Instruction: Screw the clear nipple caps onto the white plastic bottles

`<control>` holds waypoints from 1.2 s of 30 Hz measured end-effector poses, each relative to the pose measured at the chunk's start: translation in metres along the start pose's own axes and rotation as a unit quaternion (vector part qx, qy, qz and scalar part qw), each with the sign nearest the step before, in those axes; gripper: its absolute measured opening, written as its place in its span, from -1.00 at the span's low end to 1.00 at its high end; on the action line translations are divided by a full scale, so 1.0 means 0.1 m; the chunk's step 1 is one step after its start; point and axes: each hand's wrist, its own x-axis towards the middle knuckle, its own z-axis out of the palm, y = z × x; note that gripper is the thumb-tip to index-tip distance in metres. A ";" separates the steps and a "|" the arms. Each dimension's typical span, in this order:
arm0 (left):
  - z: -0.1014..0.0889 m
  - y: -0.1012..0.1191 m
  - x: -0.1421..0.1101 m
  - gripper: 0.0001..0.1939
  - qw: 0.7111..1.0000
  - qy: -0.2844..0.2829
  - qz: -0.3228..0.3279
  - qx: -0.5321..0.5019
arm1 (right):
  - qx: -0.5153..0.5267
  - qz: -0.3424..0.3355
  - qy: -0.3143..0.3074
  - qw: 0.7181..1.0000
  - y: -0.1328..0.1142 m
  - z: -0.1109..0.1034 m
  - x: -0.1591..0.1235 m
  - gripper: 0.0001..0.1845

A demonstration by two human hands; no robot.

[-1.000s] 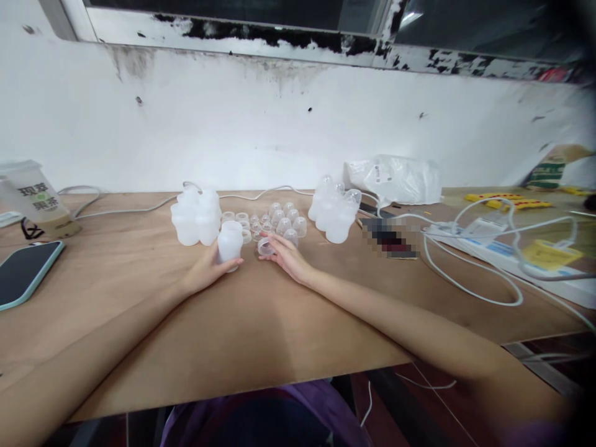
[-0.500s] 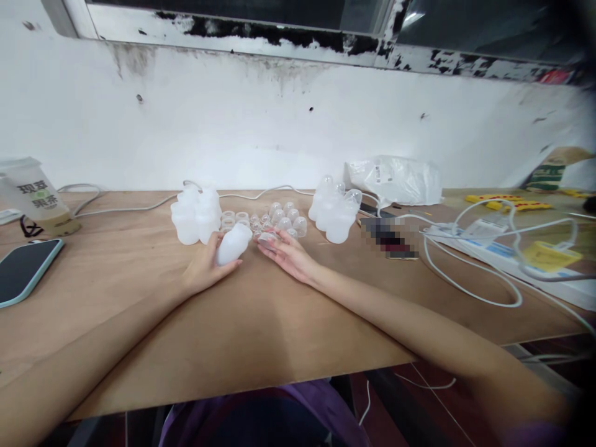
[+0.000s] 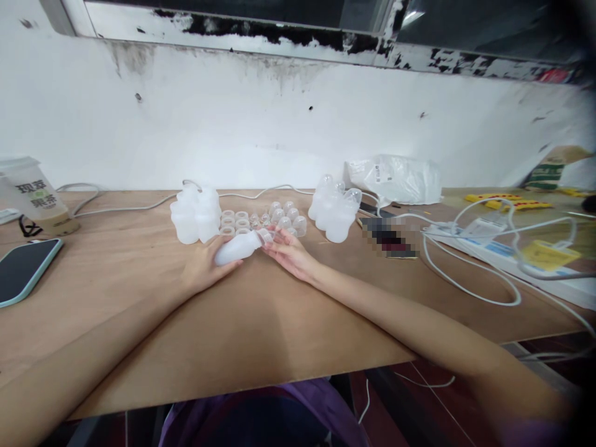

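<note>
My left hand (image 3: 209, 264) is closed around a white translucent baby bottle (image 3: 236, 248), tilted nearly flat with its mouth toward the right. In my right hand (image 3: 291, 254) the fingers grip a clear plastic ring (image 3: 266, 237) at the bottle's mouth. Whether the ring sits on the neck or just touches it, I cannot tell. Just beyond the hands lie rows of clear rings (image 3: 242, 216), small clear nipples (image 3: 264, 217) and clear dome caps (image 3: 283, 214). A group of white bottles (image 3: 195, 214) stands beyond my left hand. More bottles (image 3: 333, 217), some topped with domes, stand to the right.
A phone (image 3: 28, 273) and a drink cup (image 3: 41, 198) are at the left. Toward the right lie a plastic bag (image 3: 395, 180), a pixelated flat item (image 3: 391, 239), and a power strip (image 3: 512, 254) with looping white cables. A white wall (image 3: 261, 124) rises behind the table (image 3: 261, 329).
My left hand has tipped the bottle from upright to nearly flat, mouth to the right. My right hand has turned the clear ring and brought it to the bottle's mouth.
</note>
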 end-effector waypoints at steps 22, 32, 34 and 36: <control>-0.05 0.03 -0.02 -0.55 0.998 -0.023 0.046 0.042 | -0.371 -0.096 -0.053 0.922 -0.02 -0.10 -0.01 -0.61; -0.08 0.08 0.00 -0.57 0.997 -0.029 0.059 0.028 | -0.413 -0.053 -0.096 0.904 -0.12 -0.06 -0.08 -0.72; -0.08 0.06 0.01 -0.57 0.998 -0.031 0.054 0.021 | -0.425 -0.085 -0.109 0.895 -0.13 -0.06 -0.08 -0.64; -0.07 0.04 0.01 -0.58 0.998 -0.034 0.055 0.017 | -0.438 -0.091 -0.104 0.889 -0.13 -0.06 -0.07 -0.63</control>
